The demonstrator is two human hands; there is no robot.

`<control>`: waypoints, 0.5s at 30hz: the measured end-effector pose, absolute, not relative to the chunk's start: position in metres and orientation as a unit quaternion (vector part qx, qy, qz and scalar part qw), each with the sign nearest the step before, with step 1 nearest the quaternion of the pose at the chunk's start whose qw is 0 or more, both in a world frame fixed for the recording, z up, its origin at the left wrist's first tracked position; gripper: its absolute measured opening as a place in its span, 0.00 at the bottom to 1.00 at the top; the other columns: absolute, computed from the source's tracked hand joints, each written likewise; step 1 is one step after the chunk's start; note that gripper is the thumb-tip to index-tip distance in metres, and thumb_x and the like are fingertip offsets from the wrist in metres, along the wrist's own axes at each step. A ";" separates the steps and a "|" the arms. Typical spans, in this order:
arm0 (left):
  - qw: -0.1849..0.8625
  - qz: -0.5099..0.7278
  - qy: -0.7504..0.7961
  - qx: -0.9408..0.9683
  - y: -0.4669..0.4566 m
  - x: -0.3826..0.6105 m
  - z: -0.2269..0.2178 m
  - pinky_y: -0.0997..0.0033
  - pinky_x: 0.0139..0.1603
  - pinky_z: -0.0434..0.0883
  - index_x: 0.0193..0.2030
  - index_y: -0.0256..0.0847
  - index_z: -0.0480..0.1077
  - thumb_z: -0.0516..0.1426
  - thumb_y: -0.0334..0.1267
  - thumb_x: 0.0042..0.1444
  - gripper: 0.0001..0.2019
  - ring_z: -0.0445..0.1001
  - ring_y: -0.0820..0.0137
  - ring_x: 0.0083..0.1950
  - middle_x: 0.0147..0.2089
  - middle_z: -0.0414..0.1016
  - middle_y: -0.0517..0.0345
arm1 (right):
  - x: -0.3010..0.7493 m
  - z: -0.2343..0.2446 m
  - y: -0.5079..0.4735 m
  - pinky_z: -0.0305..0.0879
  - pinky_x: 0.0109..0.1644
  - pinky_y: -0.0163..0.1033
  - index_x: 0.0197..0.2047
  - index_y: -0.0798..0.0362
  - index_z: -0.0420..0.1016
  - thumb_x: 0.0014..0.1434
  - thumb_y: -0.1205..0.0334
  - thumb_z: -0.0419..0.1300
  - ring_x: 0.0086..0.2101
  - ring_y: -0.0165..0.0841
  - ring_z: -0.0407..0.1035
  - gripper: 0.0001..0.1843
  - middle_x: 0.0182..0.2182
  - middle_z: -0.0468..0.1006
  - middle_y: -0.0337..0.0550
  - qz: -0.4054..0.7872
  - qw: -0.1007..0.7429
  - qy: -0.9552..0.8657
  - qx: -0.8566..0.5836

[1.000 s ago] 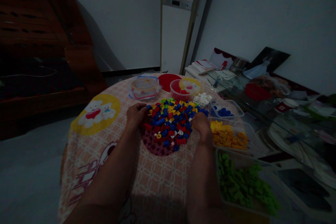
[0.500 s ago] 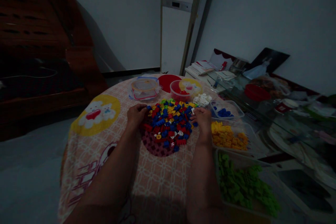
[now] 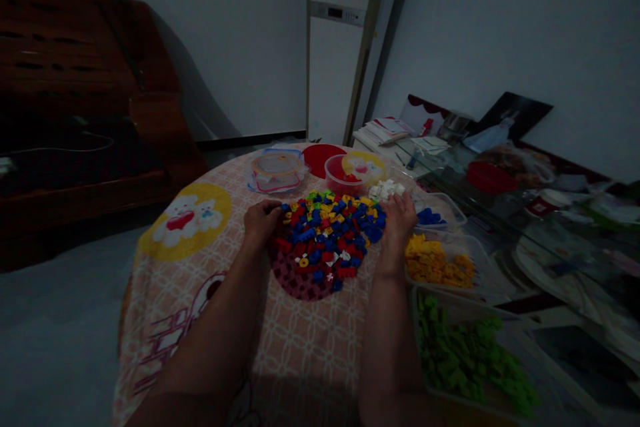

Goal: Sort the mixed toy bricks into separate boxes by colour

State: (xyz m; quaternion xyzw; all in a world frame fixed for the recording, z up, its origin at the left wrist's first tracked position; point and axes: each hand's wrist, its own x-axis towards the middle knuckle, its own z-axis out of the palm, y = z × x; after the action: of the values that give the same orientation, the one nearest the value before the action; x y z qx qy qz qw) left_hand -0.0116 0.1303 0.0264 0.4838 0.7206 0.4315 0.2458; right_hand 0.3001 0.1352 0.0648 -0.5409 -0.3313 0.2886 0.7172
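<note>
A heap of small mixed-colour bricks (image 3: 330, 233) lies on the patterned tablecloth (image 3: 300, 340). My left hand (image 3: 260, 220) rests at the heap's left edge, fingers curled against the bricks. My right hand (image 3: 399, 217) reaches past the heap's right side toward a small pile of white bricks (image 3: 384, 189), its fingers bent and close together; what they hold, if anything, is hidden. Both forearms run down to the bottom of the view.
To the right are clear tubs of blue bricks (image 3: 431, 216), yellow bricks (image 3: 437, 265) and green bricks (image 3: 465, 353). A red bowl (image 3: 345, 177) and an empty lidded tub (image 3: 277, 170) stand behind the heap. A cluttered glass table (image 3: 540, 213) is at the right.
My right hand has moved from the heap's right edge forward and to the right, up to the white bricks. My left hand has stayed at the heap's left edge.
</note>
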 end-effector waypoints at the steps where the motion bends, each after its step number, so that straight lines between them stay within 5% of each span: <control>1: 0.245 0.431 0.721 0.484 0.130 -0.011 0.027 0.68 0.49 0.76 0.46 0.42 0.83 0.61 0.36 0.55 0.13 0.83 0.62 0.44 0.43 0.86 0.54 | 0.302 0.064 0.134 0.79 0.52 0.45 0.70 0.60 0.65 0.55 0.52 0.62 0.57 0.43 0.75 0.41 0.59 0.76 0.62 0.285 0.715 -0.333 -0.544; 5: 0.242 0.428 0.720 0.489 0.131 -0.012 0.024 0.68 0.50 0.75 0.46 0.43 0.84 0.62 0.36 0.55 0.13 0.83 0.62 0.44 0.44 0.86 0.54 | 0.303 0.067 0.121 0.80 0.40 0.39 0.53 0.59 0.78 0.53 0.56 0.62 0.40 0.38 0.81 0.26 0.41 0.84 0.53 0.319 0.660 -0.349 -0.584; 9: 0.242 0.434 0.717 0.489 0.133 -0.013 0.020 0.67 0.49 0.76 0.47 0.42 0.83 0.61 0.37 0.55 0.15 0.82 0.63 0.45 0.44 0.86 0.53 | 0.298 0.080 0.103 0.66 0.21 0.29 0.34 0.56 0.78 0.52 0.61 0.62 0.19 0.28 0.71 0.08 0.21 0.78 0.38 0.411 0.500 -0.443 -0.620; 15: 0.242 0.420 0.717 0.500 0.132 -0.013 0.023 0.67 0.49 0.76 0.47 0.43 0.84 0.60 0.38 0.54 0.15 0.82 0.62 0.45 0.44 0.86 0.54 | 0.272 0.097 0.086 0.54 0.17 0.26 0.35 0.56 0.83 0.52 0.69 0.64 0.14 0.24 0.63 0.07 0.14 0.73 0.31 0.505 0.269 -0.586 -0.574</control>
State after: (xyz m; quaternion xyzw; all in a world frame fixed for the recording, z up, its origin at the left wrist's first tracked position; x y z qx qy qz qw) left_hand -0.0129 0.1319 0.0229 0.4999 0.7174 0.4204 0.2423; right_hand 0.2721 0.0863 0.0968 -0.5736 -0.5859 0.5053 0.2691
